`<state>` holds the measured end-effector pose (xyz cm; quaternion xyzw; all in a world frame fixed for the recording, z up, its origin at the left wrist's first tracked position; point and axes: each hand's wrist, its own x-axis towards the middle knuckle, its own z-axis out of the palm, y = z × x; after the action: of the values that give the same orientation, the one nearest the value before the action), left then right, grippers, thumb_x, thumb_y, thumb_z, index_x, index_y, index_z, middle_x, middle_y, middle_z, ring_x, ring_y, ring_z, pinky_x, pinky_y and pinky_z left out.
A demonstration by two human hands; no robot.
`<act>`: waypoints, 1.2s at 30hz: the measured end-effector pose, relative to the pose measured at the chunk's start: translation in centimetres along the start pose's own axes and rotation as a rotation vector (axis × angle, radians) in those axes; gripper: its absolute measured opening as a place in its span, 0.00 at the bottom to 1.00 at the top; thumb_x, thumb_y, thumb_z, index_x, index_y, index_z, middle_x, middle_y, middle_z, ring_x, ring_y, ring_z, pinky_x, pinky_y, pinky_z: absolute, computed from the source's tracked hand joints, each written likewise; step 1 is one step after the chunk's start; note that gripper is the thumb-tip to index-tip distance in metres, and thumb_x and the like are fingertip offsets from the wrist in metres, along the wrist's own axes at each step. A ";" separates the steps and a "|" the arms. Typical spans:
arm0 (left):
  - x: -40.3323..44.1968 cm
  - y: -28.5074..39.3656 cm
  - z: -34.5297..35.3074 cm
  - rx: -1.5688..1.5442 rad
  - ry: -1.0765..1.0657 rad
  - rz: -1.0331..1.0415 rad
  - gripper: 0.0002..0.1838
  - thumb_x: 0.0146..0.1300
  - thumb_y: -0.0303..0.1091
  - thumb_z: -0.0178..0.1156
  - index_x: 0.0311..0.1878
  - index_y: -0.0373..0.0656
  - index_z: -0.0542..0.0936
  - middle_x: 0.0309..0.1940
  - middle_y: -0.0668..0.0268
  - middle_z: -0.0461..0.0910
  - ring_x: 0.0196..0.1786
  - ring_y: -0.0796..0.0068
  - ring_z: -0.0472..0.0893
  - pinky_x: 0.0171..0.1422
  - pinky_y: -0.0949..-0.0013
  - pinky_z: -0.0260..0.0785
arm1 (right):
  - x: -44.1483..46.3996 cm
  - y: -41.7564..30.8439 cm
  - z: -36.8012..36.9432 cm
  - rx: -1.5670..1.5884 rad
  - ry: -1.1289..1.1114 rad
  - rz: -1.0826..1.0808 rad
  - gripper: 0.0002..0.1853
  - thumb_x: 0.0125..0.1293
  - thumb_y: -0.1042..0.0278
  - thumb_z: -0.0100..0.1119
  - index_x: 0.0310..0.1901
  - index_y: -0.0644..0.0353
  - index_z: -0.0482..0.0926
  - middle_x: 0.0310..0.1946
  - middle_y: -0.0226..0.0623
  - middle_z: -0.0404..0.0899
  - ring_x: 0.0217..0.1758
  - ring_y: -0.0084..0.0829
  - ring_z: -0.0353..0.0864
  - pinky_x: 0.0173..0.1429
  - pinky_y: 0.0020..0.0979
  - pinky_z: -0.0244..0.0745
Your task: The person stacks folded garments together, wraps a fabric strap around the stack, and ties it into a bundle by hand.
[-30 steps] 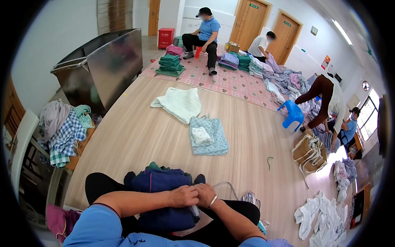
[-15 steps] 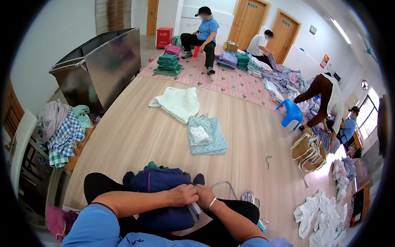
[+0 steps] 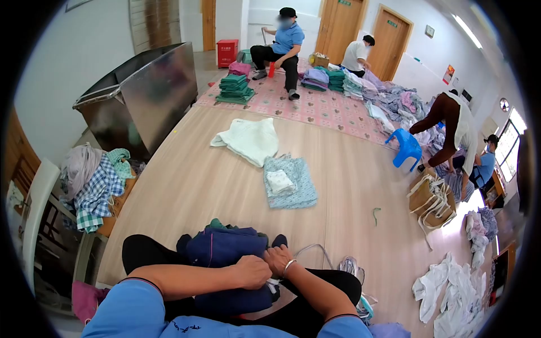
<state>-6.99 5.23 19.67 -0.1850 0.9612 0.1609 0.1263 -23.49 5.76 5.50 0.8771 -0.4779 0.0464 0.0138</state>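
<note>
A dark blue cloth bundle [image 3: 228, 247] with a thin pink line lies between the person's legs, green fabric showing behind it. My left hand [image 3: 252, 272] is closed over the bundle's right part. Beside it my right hand [image 3: 278, 259], with a bracelet at the wrist, has its fingers bent close to the left one. A pale strip [image 3: 274, 283] shows just below the hands; what the fingers pinch is hidden. Farther forward on the floor lie a folded light-blue patterned cloth [image 3: 304, 188], a small white patterned piece [image 3: 279, 182] on it, and a pale green cloth [image 3: 248, 139].
A metal cart [image 3: 152, 96] stands at the back left, near piled checked clothes [image 3: 97, 186]. Strips lie beside my right knee. A blue stool [image 3: 406, 147], a basket of straps [image 3: 431, 203] and white garments [image 3: 451, 290] are on the right. Several people work among clothes farther back.
My left hand has turned into a tighter fist, and my right hand has shifted slightly up. The seated person at the back has raised one hand. The whole view has shifted slightly.
</note>
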 end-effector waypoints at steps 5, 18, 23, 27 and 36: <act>-1.0 0.2 1.6 -0.228 0.102 -0.167 0.15 0.57 0.45 0.57 0.35 0.41 0.77 0.32 0.51 0.80 0.39 0.48 0.79 0.44 0.51 0.72 | 0.4 -0.2 -0.2 0.193 -0.162 0.233 0.08 0.56 0.64 0.52 0.35 0.55 0.77 0.31 0.42 0.82 0.36 0.40 0.84 0.37 0.44 0.75; 0.6 -1.6 -0.8 -0.097 0.126 -0.084 0.09 0.50 0.28 0.58 0.35 0.47 0.83 0.23 0.54 0.79 0.32 0.54 0.81 0.34 0.57 0.73 | -2.6 -3.5 -13.0 0.890 -0.319 0.420 0.23 0.60 0.52 0.58 0.23 0.69 0.79 0.16 0.49 0.74 0.20 0.41 0.75 0.29 0.36 0.69; 1.4 -2.3 0.2 0.063 0.113 -0.008 0.07 0.47 0.32 0.59 0.31 0.52 0.84 0.21 0.57 0.79 0.28 0.53 0.80 0.31 0.55 0.72 | -2.6 -4.3 -11.6 1.252 -0.370 0.487 0.16 0.59 0.61 0.54 0.24 0.68 0.79 0.18 0.52 0.74 0.23 0.46 0.76 0.32 0.39 0.70; 1.5 -2.1 -0.5 0.015 0.100 -0.033 0.08 0.46 0.32 0.60 0.31 0.53 0.84 0.21 0.58 0.80 0.28 0.54 0.80 0.31 0.55 0.72 | -2.8 -5.8 -11.5 1.100 -0.136 0.340 0.14 0.58 0.64 0.53 0.26 0.69 0.77 0.23 0.54 0.76 0.27 0.48 0.76 0.35 0.39 0.70; -7.0 -0.7 0.9 -0.492 1.015 -0.230 0.10 0.52 0.21 0.62 0.39 0.35 0.81 0.26 0.64 0.77 0.28 0.74 0.75 0.31 0.74 0.67 | -6.0 -2.3 -9.5 1.435 0.158 1.022 0.20 0.63 0.50 0.58 0.35 0.64 0.77 0.24 0.31 0.76 0.24 0.20 0.74 0.29 0.22 0.69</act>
<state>-0.21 7.14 20.78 -0.3662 0.8094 0.2563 -0.3808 -25.46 12.62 14.49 0.3475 -0.6648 0.3961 -0.5295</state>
